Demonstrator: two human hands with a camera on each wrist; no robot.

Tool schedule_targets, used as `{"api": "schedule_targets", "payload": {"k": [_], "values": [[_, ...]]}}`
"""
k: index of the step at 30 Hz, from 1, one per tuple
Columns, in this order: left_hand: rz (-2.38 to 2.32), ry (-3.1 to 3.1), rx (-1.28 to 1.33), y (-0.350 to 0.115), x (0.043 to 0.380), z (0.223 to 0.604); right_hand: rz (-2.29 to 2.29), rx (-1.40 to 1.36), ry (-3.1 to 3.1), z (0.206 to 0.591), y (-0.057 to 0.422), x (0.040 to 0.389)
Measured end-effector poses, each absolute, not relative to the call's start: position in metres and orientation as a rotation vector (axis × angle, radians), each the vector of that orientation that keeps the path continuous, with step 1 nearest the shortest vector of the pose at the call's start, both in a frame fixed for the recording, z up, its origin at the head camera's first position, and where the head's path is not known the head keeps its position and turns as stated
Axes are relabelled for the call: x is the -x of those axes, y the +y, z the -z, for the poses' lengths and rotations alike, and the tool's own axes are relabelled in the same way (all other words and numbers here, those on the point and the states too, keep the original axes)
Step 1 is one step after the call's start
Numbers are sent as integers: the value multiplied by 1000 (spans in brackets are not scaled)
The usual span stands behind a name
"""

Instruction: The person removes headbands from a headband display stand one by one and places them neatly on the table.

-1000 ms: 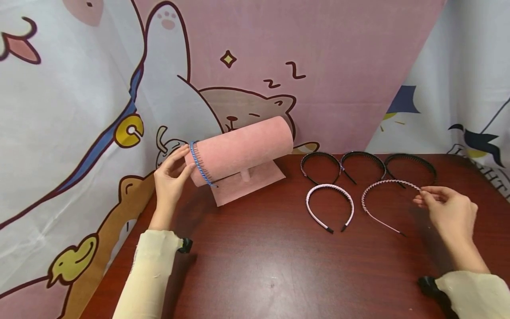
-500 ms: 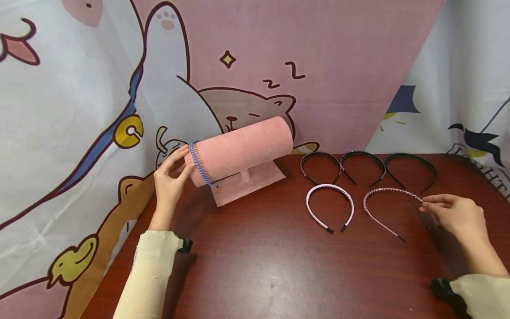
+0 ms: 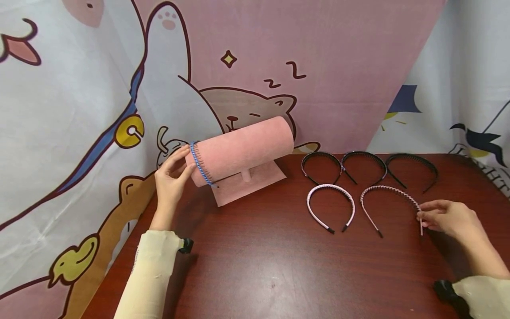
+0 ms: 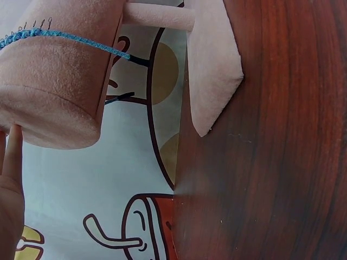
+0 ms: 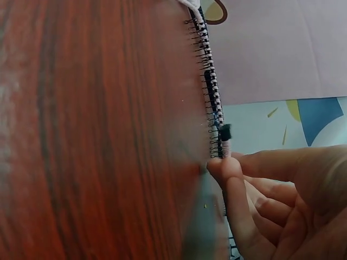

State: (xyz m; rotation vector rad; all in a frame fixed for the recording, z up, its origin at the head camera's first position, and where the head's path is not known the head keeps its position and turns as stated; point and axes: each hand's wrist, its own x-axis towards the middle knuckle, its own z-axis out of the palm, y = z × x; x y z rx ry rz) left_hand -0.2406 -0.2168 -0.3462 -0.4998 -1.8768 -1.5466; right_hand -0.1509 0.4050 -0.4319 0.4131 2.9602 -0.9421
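Note:
My right hand (image 3: 454,219) pinches one arm of a pink twisted headband (image 3: 388,188) between thumb and fingers, at the right of the table. In the right wrist view, the headband's toothed inner edge (image 5: 213,86) appears above my fingertips. My left hand (image 3: 171,175) touches the near left end of a padded pink roll (image 3: 243,144) on a stand; in the left wrist view a straight finger (image 4: 14,146) rests against that end. A blue headband (image 3: 199,161) sits around the roll near this hand. Its far side is hidden.
A paler pink headband (image 3: 310,204) lies left of the held one. Behind them are three dark headbands, one at the left (image 3: 303,166), one in the middle (image 3: 364,153) and one at the right (image 3: 414,156). A printed cloth (image 3: 350,66) hangs behind the brown table (image 3: 287,270).
The pink twisted headband has turned, its free tip moving left, and my right hand has come slightly lower. My left hand and the roll look unmoved.

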Motion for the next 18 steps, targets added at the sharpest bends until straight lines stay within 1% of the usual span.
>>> {"api": "schedule_targets", "payload": {"k": [12, 15, 18], "values": [[1551, -1877, 497, -218, 239, 346, 1186, -279, 2780, 431, 401, 153], [1551, -1879, 499, -217, 239, 346, 1164, -276, 2794, 430, 399, 153], [1547, -1880, 500, -217, 240, 346, 1040, -325, 2872, 428, 399, 152]]}}
